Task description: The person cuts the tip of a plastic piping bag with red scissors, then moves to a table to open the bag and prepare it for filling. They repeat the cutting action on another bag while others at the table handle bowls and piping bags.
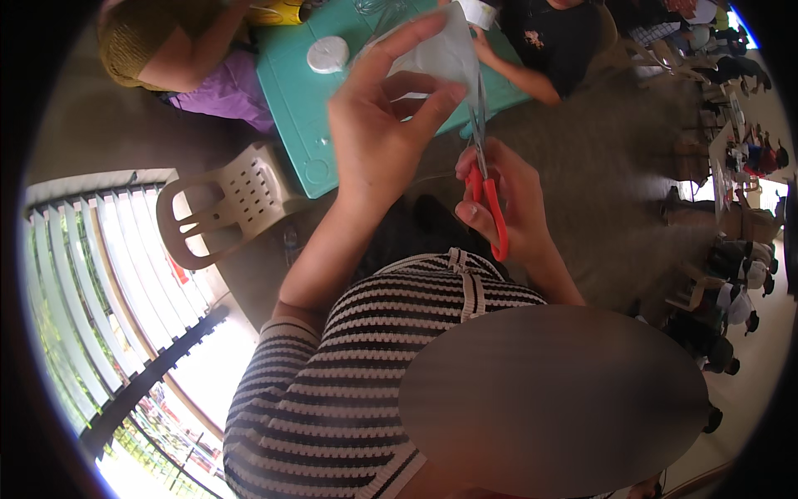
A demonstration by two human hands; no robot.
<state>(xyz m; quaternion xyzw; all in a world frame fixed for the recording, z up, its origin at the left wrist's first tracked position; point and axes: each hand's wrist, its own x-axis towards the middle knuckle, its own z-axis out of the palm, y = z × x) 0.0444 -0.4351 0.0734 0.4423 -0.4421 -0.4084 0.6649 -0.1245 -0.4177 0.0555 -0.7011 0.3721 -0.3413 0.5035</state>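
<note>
My left hand [386, 118] holds a translucent whitish plastic sheet or bag [452, 53] up over the table, pinched between thumb and fingers. My right hand [511, 193] grips a pair of scissors with red handles [495, 218], and its metal blades point away from me. The blades lie along the right edge of the plastic; whether they cut into it cannot be told. Beyond my left hand, a round white object [328, 55] rests on the green table [293, 118].
A beige plastic chair [249, 193] stands left of the table. One person [181, 50] sits at the far left side; another person [548, 43] at the far right holds a white container [477, 14]. A yellow container [277, 12] and a wire whisk [372, 5] are at the far edge.
</note>
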